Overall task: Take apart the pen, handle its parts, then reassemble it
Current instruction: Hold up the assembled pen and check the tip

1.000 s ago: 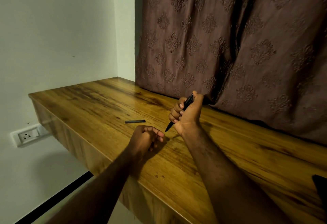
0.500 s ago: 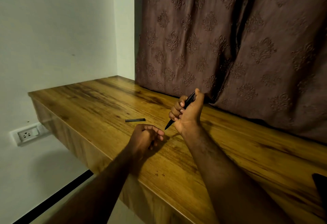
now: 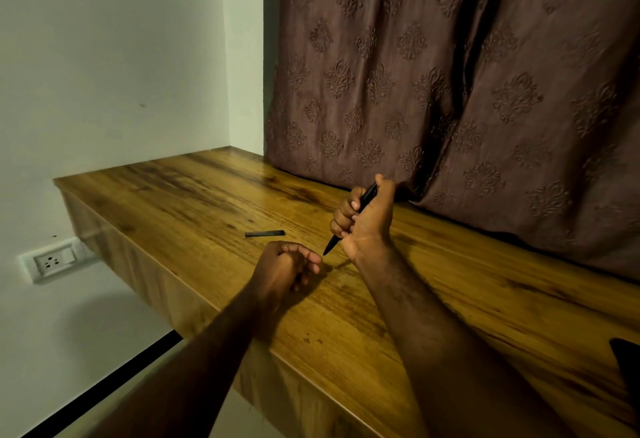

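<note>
socket low on the white wall at far left, under the edge of the wooden table. further right, short dark piece, likely the pen's cap or part of its barrel, flat on the wood, long axis running left to right, just beyond the left hand. left hand resting on the table, back up, fingers loosely curled under; cannot tell whether anything small sits inside them. next, pen gripped in the fist of the right hand, raised off the table, thumb at the top end. long axis slanted from upper right by the thumb down to lower left, tip aimed at the left fingertips and just beside them, not touching. left hand plainly the nearer 1 to both tip and loose piece; probably a pull or twist at the tip end next. patterned curtain behind, dark object cut off at the far right edge.
</note>
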### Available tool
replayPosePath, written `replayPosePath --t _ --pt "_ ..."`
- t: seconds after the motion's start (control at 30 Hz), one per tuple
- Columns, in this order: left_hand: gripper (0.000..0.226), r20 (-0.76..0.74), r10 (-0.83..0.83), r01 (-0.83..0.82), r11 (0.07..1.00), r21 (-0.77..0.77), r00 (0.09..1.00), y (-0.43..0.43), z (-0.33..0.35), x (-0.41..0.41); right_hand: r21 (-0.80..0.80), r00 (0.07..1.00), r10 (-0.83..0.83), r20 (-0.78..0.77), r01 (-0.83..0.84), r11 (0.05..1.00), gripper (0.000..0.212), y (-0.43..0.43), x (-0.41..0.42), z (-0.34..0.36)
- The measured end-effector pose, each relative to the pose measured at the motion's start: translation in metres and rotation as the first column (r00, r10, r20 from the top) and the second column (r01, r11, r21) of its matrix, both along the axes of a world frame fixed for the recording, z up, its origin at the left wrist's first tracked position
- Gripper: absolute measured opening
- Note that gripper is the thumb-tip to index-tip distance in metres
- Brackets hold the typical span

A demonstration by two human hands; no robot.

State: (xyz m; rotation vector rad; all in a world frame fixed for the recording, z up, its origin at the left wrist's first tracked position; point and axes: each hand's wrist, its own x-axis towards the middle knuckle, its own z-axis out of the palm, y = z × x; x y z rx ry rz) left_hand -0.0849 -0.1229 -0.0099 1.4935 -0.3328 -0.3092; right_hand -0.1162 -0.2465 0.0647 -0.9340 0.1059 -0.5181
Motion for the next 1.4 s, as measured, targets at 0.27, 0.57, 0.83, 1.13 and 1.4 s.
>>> replayPosePath --t 0.27,0.57,0.83,1.13,1.4 --pt "0.035 0.033 0.005 -0.006 1.0 0.019 0.999 0.0 0.001 -0.001 0.022 0.999 -0.039 -0.011 0.039 0.999 0.055 -0.001 0.0 0.0" --pt "0.03 -0.026 0.055 -0.055 0.998 -0.017 0.998 0.0 0.011 -0.014 -0.025 0.995 -0.079 -0.059 0.077 0.997 0.012 0.0 0.012 0.004" --pt "0.032 -0.097 0.061 -0.069 0.994 -0.081 0.993 0.0 0.022 -0.027 -0.566 0.97 -0.241 -0.016 0.19 0.802 0.043 0.001 0.004 0.002" --pt "0.031 -0.062 0.087 -0.089 0.995 -0.038 0.994 0.002 0.018 -0.022 -0.592 0.971 -0.233 -0.053 0.157 0.79 0.062 -0.004 0.007 -0.003" --pt "0.032 -0.042 0.104 -0.105 0.994 -0.021 0.994 0.002 0.01 -0.01 -0.642 0.948 -0.317 0.017 0.253 0.724 0.066 -0.006 0.007 -0.005"
